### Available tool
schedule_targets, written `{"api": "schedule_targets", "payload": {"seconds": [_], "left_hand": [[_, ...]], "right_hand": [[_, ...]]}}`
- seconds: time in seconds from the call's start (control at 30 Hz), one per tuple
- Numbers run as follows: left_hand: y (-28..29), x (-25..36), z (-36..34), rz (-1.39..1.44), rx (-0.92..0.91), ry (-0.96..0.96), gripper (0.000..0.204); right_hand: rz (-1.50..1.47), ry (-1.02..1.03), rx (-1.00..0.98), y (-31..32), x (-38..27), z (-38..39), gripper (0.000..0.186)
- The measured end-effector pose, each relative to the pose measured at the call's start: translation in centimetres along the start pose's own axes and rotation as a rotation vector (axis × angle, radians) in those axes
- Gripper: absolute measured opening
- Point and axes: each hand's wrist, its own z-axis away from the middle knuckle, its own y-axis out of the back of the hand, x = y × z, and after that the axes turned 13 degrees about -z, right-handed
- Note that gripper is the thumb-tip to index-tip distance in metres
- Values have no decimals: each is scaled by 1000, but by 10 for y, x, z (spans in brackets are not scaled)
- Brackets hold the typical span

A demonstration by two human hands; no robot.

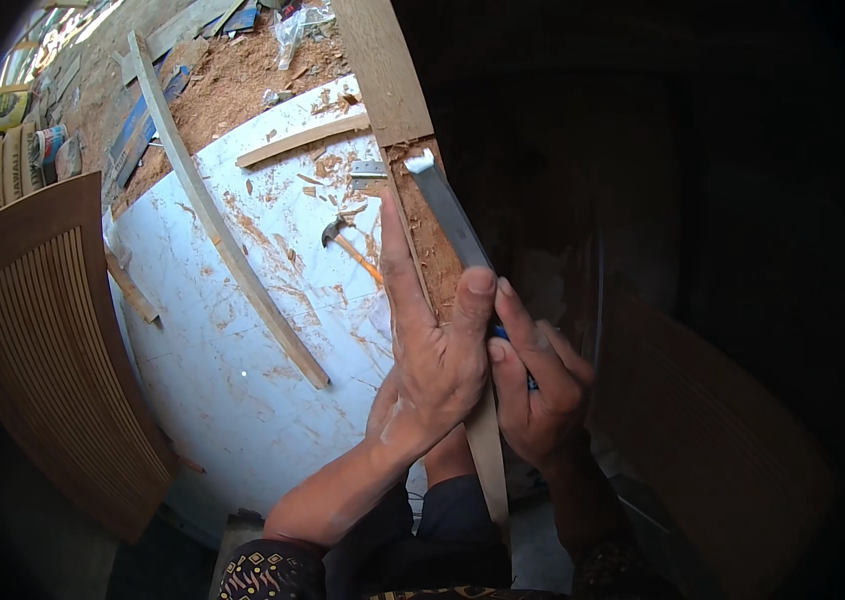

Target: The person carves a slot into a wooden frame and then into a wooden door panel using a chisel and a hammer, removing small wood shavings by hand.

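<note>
A long wooden plank (pixel 383 70) runs from the top of the view down toward my lap, its surface rough and chipped in the middle. My left hand (pixel 428 345) presses flat on the plank with the index finger stretched along it and the thumb against a wide steel chisel (pixel 448 210). My right hand (pixel 538 385) grips the chisel's blue handle from the right. The blade's tip rests on the plank at the edge of the chipped patch.
A white sheet (pixel 233 360) lies on the ground, strewn with sawdust and chips. On it lie a claw hammer (pixel 348 245), a long thin batten (pixel 218 225) and a shorter strip (pixel 303 140). A slatted wooden panel (pixel 38 330) stands at the left; sacks and scrap wood lie beyond.
</note>
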Motion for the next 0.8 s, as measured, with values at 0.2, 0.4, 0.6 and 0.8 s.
{"api": "schedule_targets", "payload": {"seconds": [0.2, 0.4, 0.6, 0.8], "left_hand": [[1, -2, 4, -93, 15, -36, 86], [-2, -9, 11, -69, 34, -48, 84], [-7, -8, 8, -91, 76, -72, 79], [-8, 0, 9, -74, 79, -32, 79]], "right_hand": [[-6, 42, -20, 4, 3, 7, 47], [7, 26, -49, 2, 3, 6, 47], [2, 15, -34, -3, 1, 7, 49], [0, -85, -81, -1, -10, 7, 49]]}}
